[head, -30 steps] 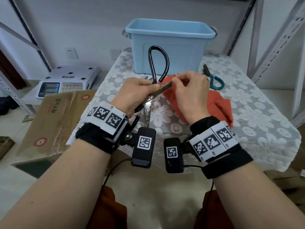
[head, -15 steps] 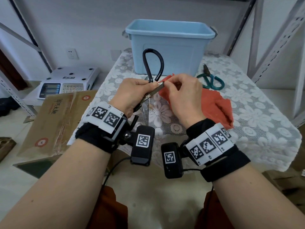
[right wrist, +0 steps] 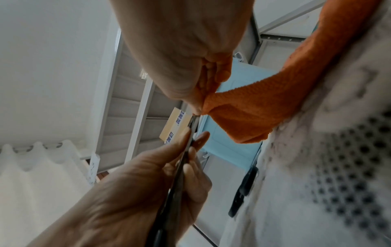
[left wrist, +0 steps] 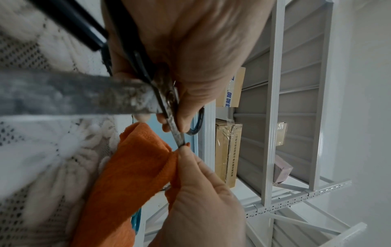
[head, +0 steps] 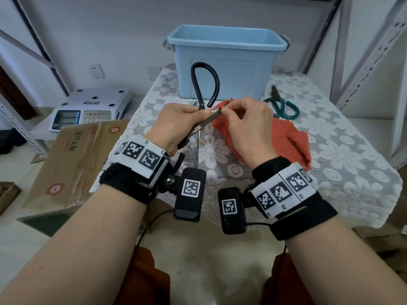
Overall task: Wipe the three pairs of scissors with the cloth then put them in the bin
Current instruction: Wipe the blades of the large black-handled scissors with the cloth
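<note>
My left hand [head: 176, 126] grips a large pair of black-handled scissors [head: 204, 84] near the pivot, blades spread apart. One worn blade [left wrist: 177, 132] points toward my right hand [head: 246, 126], which pinches the orange cloth [head: 286, 139] around that blade's tip. The other blade [head: 193, 148] hangs down toward me. The rest of the cloth trails over the lace table cover. A teal-handled pair of scissors [head: 283, 105] lies on the table to the right. The light blue bin [head: 226, 62] stands at the back of the table.
A lace-covered table [head: 341, 150] carries everything. Grey metal shelving [head: 361, 51] rises at right, with cardboard boxes [left wrist: 227, 150] on its shelves. A white scale [head: 88, 106] and a flattened carton [head: 72, 155] lie on the floor at left.
The scissors and both hands have shifted a little left. My right hand with the cloth has slid along the blade to its tip.
</note>
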